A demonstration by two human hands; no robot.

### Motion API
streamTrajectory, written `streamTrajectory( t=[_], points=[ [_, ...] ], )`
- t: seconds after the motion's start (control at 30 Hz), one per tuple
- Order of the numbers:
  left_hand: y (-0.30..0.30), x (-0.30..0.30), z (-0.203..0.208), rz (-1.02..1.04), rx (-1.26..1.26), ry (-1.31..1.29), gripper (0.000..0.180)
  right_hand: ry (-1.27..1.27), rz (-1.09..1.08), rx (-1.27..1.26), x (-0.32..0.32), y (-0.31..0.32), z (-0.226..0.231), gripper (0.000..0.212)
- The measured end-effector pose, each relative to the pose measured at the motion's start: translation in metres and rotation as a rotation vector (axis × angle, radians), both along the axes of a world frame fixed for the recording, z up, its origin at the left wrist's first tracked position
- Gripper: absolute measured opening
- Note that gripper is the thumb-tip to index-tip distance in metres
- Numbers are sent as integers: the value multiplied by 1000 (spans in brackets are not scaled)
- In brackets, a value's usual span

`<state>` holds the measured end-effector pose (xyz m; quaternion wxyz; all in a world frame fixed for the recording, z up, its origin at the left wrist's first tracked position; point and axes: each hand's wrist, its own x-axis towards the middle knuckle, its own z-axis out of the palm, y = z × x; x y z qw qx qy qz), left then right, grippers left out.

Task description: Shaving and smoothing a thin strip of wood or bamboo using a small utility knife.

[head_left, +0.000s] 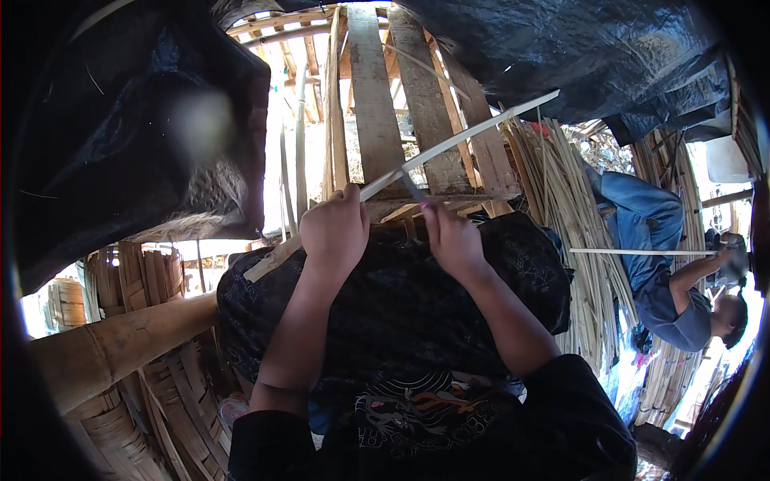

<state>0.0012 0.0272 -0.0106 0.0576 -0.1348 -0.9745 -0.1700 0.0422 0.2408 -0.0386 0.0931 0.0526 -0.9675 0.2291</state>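
On L side, a thick bamboo pole (pixel 120 345) runs toward the dark cloth (pixel 401 293), which is spread before us, prob. to protect our clothes. Next is our L hand (pixel 333 228): its grip is wrapped around the pale strip (pixel 481 132). The strip is held slantwise, lower end over the cloth, far end up toward R. We think the hold is firm b/c the free part is long & could swing. Then comes our R hand (pixel 455 240); its grip is narrow, closed on a thin grey blade (pixel 413 187), w/ the handle mostly hidden. The blade meets the strip beyond the L hand, prob. so those fingers stay out of its way. Behind are wooden planks (pixel 377 104). More R, a pile of strips (pixel 581 264) lies lengthwise, maybe for easy reach. At far R, a co-worker (pixel 674 301) holds a light rod (pixel 634 252).

Containers, again L to R: a woven piece (pixel 68 305) may be a basket, inside not visible; a clear plastic thing (pixel 233 409) is perhaps a bag, contents we can't tell.
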Motion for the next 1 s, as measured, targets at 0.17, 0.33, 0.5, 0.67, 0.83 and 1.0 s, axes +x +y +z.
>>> streamTrajectory(
  t=[0.17,0.33,0.5,0.67,0.83,1.0],
  points=[
    [-1,-2,-2,-15,-40,30,14,-43,-9,33,1,-12,5,29],
    [-2,-4,-1,-23,-25,53,14,-149,-108,62,-9,-6,15,34],
    [0,-2,-2,-10,6,17,17,-105,58,33,-6,-31,23,35],
    [0,-4,-4,-1,-12,13,18,-214,-122,57,-25,-21,26,37],
    [-1,-4,0,-21,-32,50,15,-173,-108,52,-22,-21,25,41],
    [-1,-4,2,-27,-36,28,16,-108,-81,33,-22,-21,24,41]
  ],
)
